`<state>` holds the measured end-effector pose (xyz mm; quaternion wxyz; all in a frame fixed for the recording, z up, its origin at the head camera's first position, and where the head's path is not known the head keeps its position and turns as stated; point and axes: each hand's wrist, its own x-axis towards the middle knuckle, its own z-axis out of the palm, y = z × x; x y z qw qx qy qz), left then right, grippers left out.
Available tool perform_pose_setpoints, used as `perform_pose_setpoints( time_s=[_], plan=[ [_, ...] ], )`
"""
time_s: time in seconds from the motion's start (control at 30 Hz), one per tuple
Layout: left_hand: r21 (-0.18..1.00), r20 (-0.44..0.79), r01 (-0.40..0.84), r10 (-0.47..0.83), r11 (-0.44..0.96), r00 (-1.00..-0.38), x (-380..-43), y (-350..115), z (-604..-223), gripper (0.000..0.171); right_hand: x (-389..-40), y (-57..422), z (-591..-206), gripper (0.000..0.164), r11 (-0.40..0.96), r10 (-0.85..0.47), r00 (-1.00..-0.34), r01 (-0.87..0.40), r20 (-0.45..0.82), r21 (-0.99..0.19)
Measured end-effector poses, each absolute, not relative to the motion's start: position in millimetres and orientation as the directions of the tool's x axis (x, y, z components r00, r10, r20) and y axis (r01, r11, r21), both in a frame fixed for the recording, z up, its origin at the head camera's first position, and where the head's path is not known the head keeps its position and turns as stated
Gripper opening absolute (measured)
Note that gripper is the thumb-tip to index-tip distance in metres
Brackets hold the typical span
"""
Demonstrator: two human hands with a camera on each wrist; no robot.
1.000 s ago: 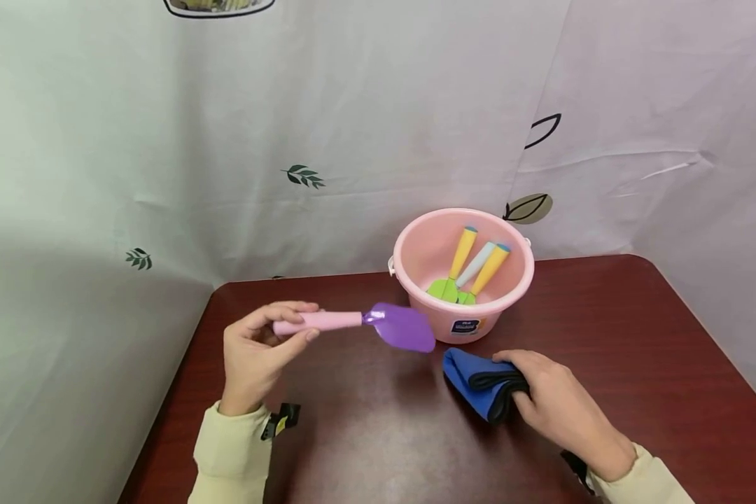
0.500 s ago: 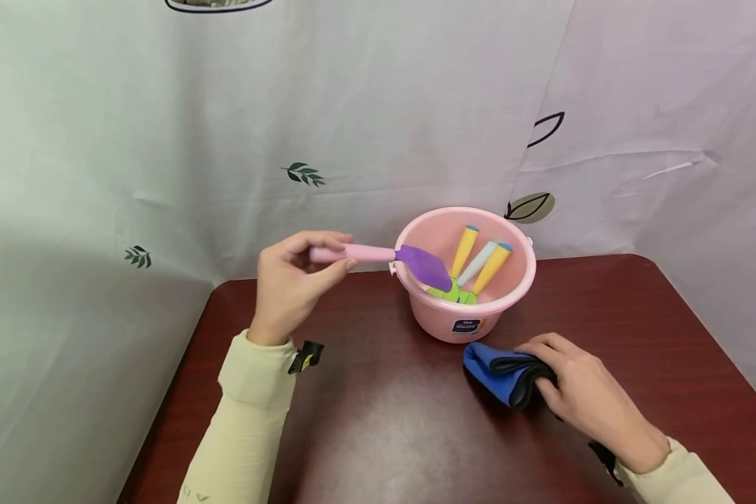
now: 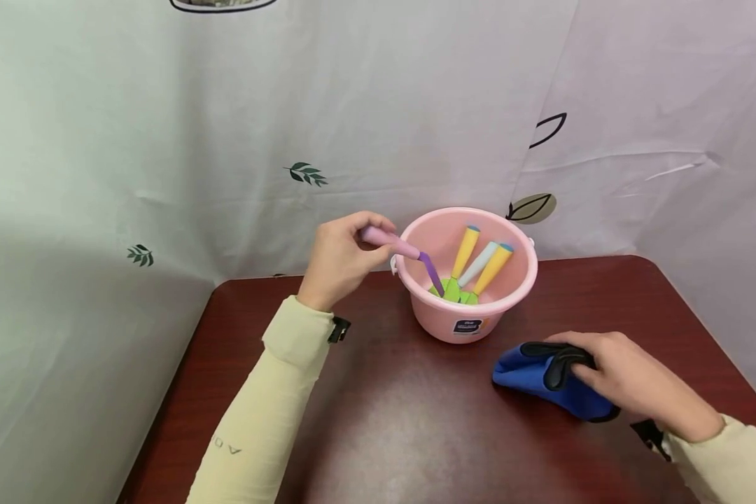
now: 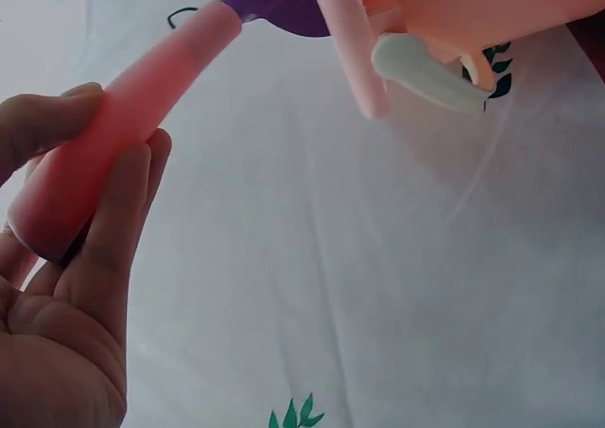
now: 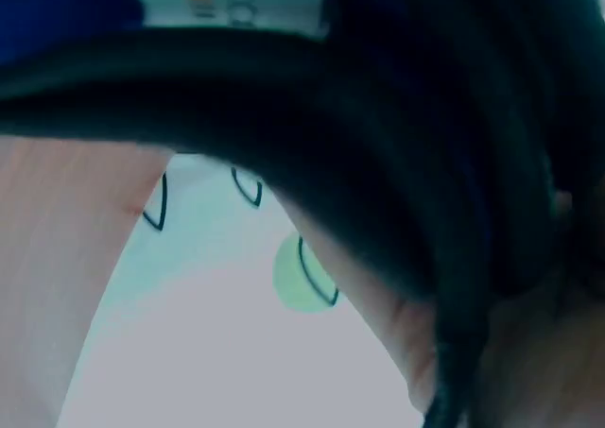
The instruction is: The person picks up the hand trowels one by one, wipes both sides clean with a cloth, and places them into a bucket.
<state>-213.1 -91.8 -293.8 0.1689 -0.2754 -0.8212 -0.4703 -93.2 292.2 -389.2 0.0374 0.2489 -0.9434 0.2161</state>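
Note:
My left hand (image 3: pixel 337 262) pinches the pink handle of a small hand trowel (image 3: pixel 404 247) between thumb and fingers. Its purple blade (image 3: pixel 432 274) points down inside the pink bucket (image 3: pixel 439 318). In the left wrist view the trowel (image 4: pixel 156 97) crosses the bucket rim (image 4: pixel 348 45), which hides part of the blade. To the front right, my right hand (image 3: pixel 630 374) grips a folded blue cloth piece with black edging (image 3: pixel 529 374), low over the table. A white label (image 5: pixel 232 1) shows on the blue cloth in the right wrist view.
Inside the bucket lean tools with yellow handles (image 3: pixel 494 269) and a light blue handle (image 3: pixel 477 264), their green heads (image 3: pixel 463 297) at the bottom. The dark red table (image 3: pixel 378 434) meets a pale patterned curtain (image 3: pixel 365 126) behind the bucket.
My left hand has moved up and right, taking the trowel from in front of the bucket to over its rim, blade now tipped down. My right hand has shifted right with the blue cloth.

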Motion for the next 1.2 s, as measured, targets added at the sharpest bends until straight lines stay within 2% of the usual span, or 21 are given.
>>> perform_pose_setpoints(
  time_s=[0.23,0.47,0.63,0.77,0.93,1.07,1.2],
  plan=[
    [0.606,0.453,0.554,0.324,0.571,-0.83,-224.1,-75.1,-295.5,0.024,-129.3,325.7,-389.7,0.037,0.669,-0.615,-0.786,-0.561,0.061,-0.487],
    [0.555,0.365,0.481,0.322,0.678,-0.874,-235.2,-59.2,-300.1,0.032,-161.1,338.3,-389.7,0.027,0.71,-0.592,-0.797,-0.443,-0.122,-0.548],
    [0.501,0.317,0.451,0.328,0.739,-0.89,-241.2,-48.0,-305.4,0.035,-177.3,339.9,-399.0,0.032,0.756,-0.538,-0.823,-0.374,-0.185,-0.537],
    [0.482,0.297,0.443,0.335,0.756,-0.894,-244.5,-39.9,-310.4,0.036,-183.7,338.8,-411.2,0.041,0.798,-0.481,-0.862,-0.355,-0.16,-0.487],
    [0.442,0.279,0.441,0.347,0.781,-0.895,-247.8,-34.5,-314.1,0.037,-185.8,339.9,-427.8,0.048,0.813,-0.446,-0.893,-0.378,-0.056,-0.443],
    [0.412,0.228,0.443,0.38,0.797,-0.896,-250.7,-31.6,-315.2,0.04,-187.0,343.1,-440.0,0.051,0.795,-0.482,-0.876,-0.451,0.029,-0.406],
    [0.383,0.196,0.44,0.394,0.812,-0.898,-252.7,-29.1,-316.1,0.041,-189.7,343.8,-449.0,0.056,0.781,-0.513,-0.857,-0.49,0.048,-0.387]
  ],
)
